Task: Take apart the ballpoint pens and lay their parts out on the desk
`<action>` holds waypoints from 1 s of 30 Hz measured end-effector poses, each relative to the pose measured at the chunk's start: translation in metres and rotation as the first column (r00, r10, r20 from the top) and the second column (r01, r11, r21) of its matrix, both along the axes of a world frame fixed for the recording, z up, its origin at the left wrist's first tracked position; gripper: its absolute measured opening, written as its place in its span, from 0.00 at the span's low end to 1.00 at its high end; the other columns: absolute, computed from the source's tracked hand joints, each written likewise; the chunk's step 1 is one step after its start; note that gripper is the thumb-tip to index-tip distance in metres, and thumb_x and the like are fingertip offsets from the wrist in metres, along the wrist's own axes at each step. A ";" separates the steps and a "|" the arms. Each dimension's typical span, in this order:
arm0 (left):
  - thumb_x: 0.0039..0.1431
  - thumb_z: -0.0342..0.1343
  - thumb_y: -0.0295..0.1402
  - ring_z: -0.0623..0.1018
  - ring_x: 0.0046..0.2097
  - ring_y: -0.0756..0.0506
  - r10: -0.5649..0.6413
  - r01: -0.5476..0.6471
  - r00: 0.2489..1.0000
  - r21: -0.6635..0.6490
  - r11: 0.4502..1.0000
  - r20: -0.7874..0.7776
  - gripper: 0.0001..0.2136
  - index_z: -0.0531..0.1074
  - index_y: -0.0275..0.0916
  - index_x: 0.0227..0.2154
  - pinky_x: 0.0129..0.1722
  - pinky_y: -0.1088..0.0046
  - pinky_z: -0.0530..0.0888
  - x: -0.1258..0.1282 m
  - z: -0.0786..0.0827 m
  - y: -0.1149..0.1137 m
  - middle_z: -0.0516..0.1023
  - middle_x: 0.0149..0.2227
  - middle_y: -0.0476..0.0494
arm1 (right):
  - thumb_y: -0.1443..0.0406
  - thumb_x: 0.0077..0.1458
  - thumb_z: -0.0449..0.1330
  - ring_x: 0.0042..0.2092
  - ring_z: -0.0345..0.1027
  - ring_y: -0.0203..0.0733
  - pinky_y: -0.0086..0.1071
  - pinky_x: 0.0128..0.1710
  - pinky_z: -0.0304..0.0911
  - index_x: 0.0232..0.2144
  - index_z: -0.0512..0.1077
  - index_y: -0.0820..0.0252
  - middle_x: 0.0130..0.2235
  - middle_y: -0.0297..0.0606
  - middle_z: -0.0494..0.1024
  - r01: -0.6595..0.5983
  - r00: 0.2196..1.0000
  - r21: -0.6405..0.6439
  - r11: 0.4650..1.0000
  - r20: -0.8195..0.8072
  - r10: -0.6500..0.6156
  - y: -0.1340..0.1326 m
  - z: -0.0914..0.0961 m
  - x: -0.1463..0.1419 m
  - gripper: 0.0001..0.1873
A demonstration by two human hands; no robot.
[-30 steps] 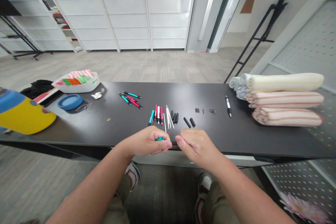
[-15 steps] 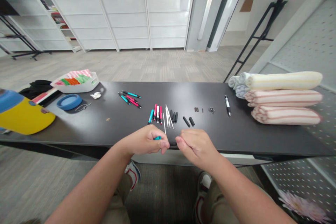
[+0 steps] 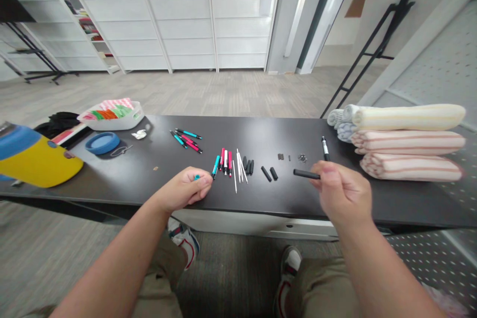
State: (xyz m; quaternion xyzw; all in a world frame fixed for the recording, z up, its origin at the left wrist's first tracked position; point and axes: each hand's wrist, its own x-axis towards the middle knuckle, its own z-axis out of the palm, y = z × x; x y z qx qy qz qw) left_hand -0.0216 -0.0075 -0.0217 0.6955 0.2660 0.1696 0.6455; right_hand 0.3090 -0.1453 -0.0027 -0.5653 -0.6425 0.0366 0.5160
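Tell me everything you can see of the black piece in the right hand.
The black pen piece is a slim, straight tube, matt and plastic-looking, plain with no print visible. The right hand pinches one end between thumb and fingertips; the free end points left. It lies roughly level, held above the black table, touching nothing else. It sits right of two short black parts and near a black-and-white pen. Whether it is hollow cannot be told.

Teal pen part [image 3: 196,177] mostly hidden
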 end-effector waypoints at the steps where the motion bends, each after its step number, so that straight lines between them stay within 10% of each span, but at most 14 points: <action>1: 0.69 0.52 0.53 0.55 0.18 0.55 0.019 -0.019 1.000 0.010 1.000 -0.010 0.27 0.67 0.36 0.23 0.20 0.78 0.51 -0.001 0.000 0.000 0.60 0.14 0.56 | 0.62 0.73 0.49 0.24 0.54 0.35 0.34 0.27 0.47 0.22 0.59 0.56 0.22 0.30 0.59 0.012 0.999 -0.001 1.000 0.034 -0.012 0.000 0.000 0.004 0.23; 10: 0.55 0.71 0.44 0.74 0.33 0.50 -0.003 0.045 0.994 0.392 0.919 -0.107 0.22 0.79 0.39 0.49 0.32 0.78 0.65 0.060 0.015 -0.032 0.80 0.32 0.50 | 0.62 0.73 0.49 0.24 0.56 0.33 0.32 0.28 0.47 0.22 0.57 0.57 0.22 0.29 0.60 -0.280 0.930 -0.202 0.938 0.187 0.318 0.020 -0.015 -0.055 0.23; 13: 0.65 0.63 0.39 0.75 0.35 0.49 0.006 0.056 0.993 0.508 0.860 -0.120 0.09 0.80 0.38 0.41 0.36 0.76 0.66 0.067 0.010 -0.037 0.82 0.33 0.49 | 0.61 0.73 0.49 0.26 0.60 0.34 0.31 0.29 0.49 0.24 0.62 0.58 0.23 0.30 0.66 -0.276 0.941 -0.265 0.924 0.123 0.316 0.023 -0.020 -0.069 0.23; 21: 0.72 0.54 0.42 0.74 0.32 0.49 0.040 0.138 0.972 0.703 0.698 -0.230 0.15 0.75 0.37 0.34 0.33 0.75 0.62 0.059 -0.006 -0.040 0.80 0.31 0.47 | 0.56 0.75 0.47 0.27 0.62 0.34 0.30 0.29 0.51 0.25 0.71 0.59 0.24 0.31 0.72 -0.411 0.889 -0.449 0.793 -0.006 0.457 0.023 -0.016 -0.070 0.27; 30: 0.74 0.50 0.43 0.75 0.33 0.50 -0.268 0.324 0.946 0.504 0.801 -0.182 0.16 0.76 0.36 0.38 0.35 0.77 0.66 0.056 0.018 -0.042 0.79 0.32 0.46 | 0.59 0.76 0.45 0.28 0.62 0.35 0.33 0.31 0.52 0.28 0.70 0.59 0.27 0.33 0.71 -0.480 0.815 -0.371 0.795 0.148 0.561 0.008 -0.013 -0.063 0.25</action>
